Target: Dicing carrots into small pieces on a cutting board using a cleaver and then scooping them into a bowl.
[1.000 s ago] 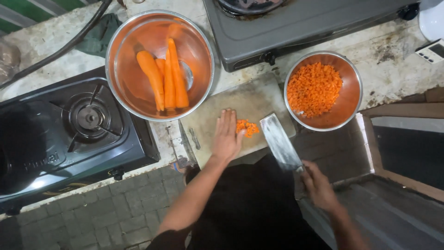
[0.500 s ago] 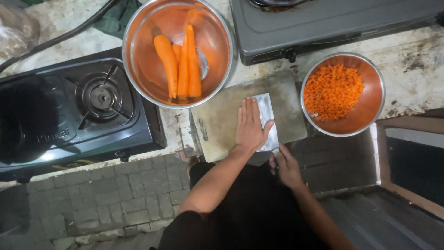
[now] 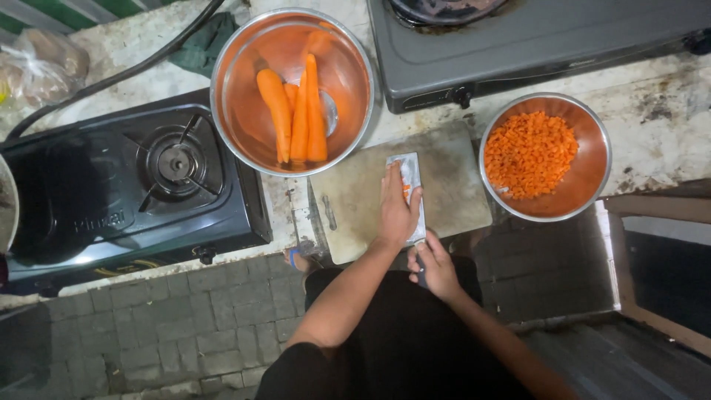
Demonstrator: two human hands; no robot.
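The left hand [image 3: 398, 211] lies flat, fingers stretched out, on the broad blade of a cleaver [image 3: 412, 185], pressing it against the wooden cutting board [image 3: 452, 196]; a few bits of chopped carrot [image 3: 406, 191] peek out beside the fingers on the blade. The right hand [image 3: 435, 268] sits just at five o'clock from the left one, at the board's near edge, curled around the cleaver's handle, which is mostly hidden under the fingers. At eleven o'clock from the board stands a large steel bowl [image 3: 229, 111] holding whole peeled carrots [image 3: 296, 115] lying side by side. At two o'clock from the hands, touching the board's edge, a smaller steel bowl [image 3: 592, 174] is filled with diced carrot [image 3: 529, 152]. A black gas stove [image 3: 111, 192] sits at nine o'clock, and a second dark stove [image 3: 533, 44] at one o'clock.
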